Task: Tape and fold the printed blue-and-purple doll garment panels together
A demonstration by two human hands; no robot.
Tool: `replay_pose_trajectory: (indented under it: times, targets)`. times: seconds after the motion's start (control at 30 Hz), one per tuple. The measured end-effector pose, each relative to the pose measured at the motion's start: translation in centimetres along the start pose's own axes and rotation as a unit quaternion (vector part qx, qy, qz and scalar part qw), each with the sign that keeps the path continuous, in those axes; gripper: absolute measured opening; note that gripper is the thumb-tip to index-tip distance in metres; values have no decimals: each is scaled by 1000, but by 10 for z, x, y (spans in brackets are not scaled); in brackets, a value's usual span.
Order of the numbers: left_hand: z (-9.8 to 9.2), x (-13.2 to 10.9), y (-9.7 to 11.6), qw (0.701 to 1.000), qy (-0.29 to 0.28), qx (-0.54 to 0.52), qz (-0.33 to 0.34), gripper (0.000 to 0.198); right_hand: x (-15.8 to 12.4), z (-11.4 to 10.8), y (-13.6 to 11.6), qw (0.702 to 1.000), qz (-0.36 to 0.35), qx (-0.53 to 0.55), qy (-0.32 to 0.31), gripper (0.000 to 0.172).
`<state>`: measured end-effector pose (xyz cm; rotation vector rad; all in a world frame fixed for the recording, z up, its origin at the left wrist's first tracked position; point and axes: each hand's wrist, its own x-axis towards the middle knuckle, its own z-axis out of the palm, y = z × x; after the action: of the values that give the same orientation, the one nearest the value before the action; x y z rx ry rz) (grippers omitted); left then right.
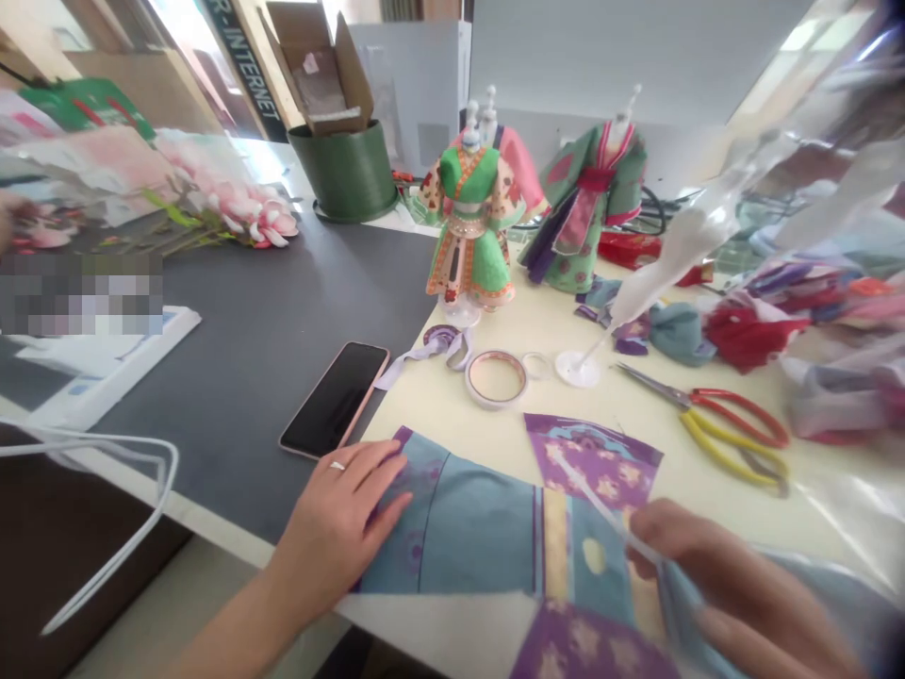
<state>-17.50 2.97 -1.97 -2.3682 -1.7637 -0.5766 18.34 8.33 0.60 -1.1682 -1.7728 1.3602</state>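
Note:
My left hand [336,519] lies flat on a pieced blue cloth panel [459,528], fingers spread, a ring on one finger. The panel has purple floral patches, and one of them [594,457] sits at its far edge. My right hand [735,585] is blurred at the panel's right end, pinching a thin white strip [600,509] that runs across the cloth. The cloth's right end is partly hidden under that hand. Red-and-yellow-handled scissors [735,434] lie shut just beyond it.
Two doll-sized kimono-style dresses [470,226] stand on clear stands at the back. A roll of tape [495,379], a lilac ribbon [431,349] and a phone [334,401] are near my left hand. Fabric scraps [749,325] and clear plastic crowd the right.

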Motion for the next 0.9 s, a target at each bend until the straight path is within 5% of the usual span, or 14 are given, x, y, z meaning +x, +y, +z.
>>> replay_pose_trajectory:
  times: [0.1,0.2,0.33,0.47,0.67,0.9]
  targets:
    - [2,-3,7,997,-44,-32,63,39,21,17,-16,997,17,55,-42,23]
    - [4,-6,9,995,-88,-7,39,40,39,38,-17,986,15,124,-108,23]
    - [5,-8,8,998,-57,4,7,39,50,61,2,977,50,167,-124,26]
    - [8,-6,9,996,-79,-16,27,45,50,65,14,976,86,172,-101,28]
    - [7,-3,5,998,-62,4,-7,42,52,63,-1,980,69,160,-94,30]
    - [15,10,22,986,-122,-83,83,53,68,77,-6,971,25,187,-145,23]
